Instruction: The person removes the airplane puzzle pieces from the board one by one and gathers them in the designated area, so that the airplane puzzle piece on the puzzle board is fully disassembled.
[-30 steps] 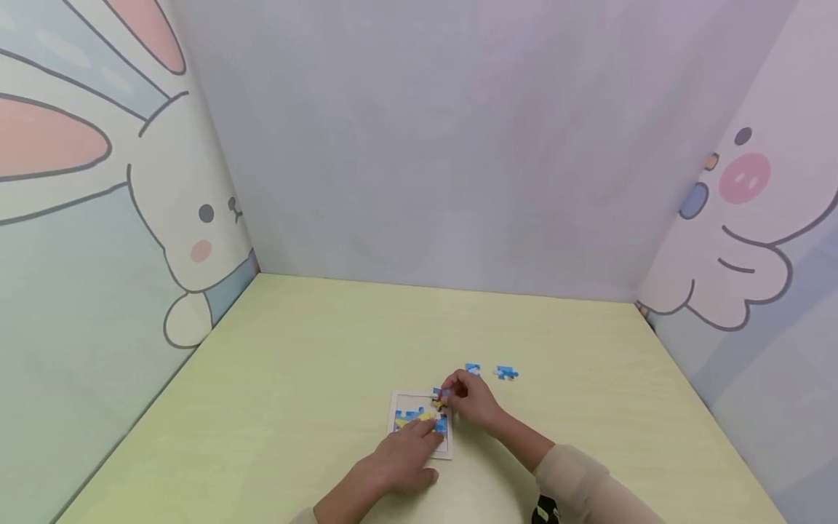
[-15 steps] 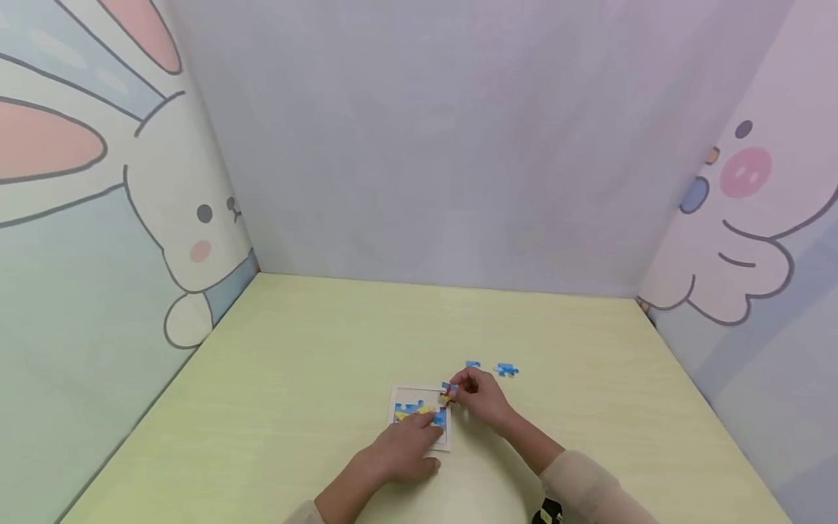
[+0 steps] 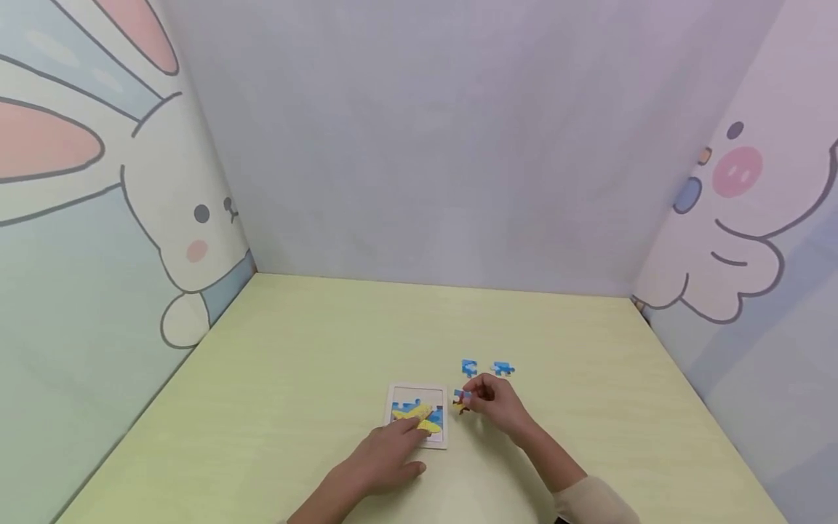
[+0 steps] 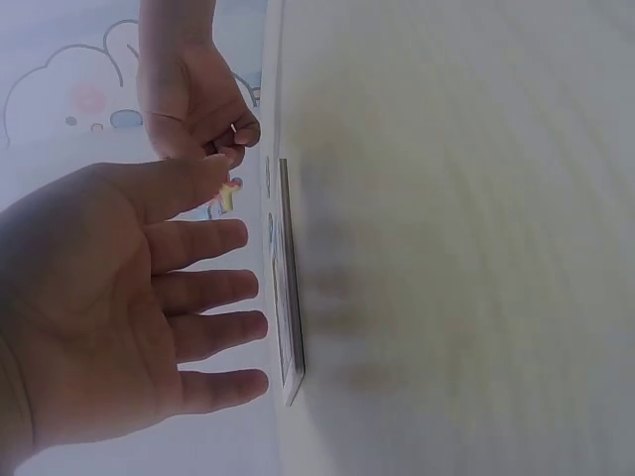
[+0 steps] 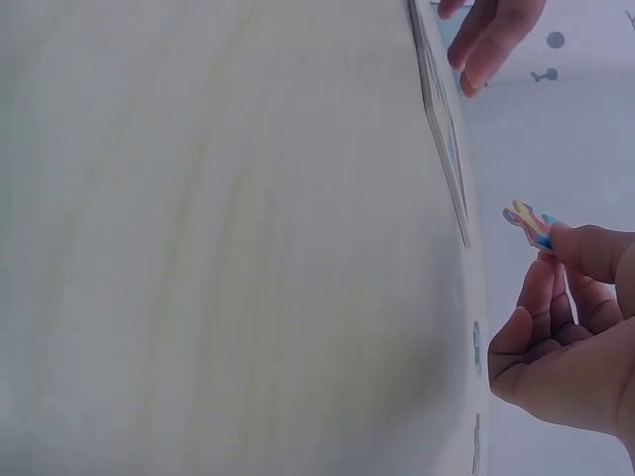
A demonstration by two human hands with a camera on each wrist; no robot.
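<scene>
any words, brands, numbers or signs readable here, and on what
None that I can read.
The puzzle frame and the piece in the right hand show no legible lettering; tiny print would be too small.
The walls show cartoon drawings, no visible text.

The head camera looks forward and down from above, showing the table (image 3: pixel 294 349), far wall (image 3: pixel 432 145), left hand (image 3: pixel 386 460) and right hand (image 3: pixel 503 409) at a remove. Each wrist camera views its own hand closely, low along the table and turned sideways; both wrist views share the two hands and the puzzle frame (image 4: pixel 296 317), seen nearly edge-on.
</scene>
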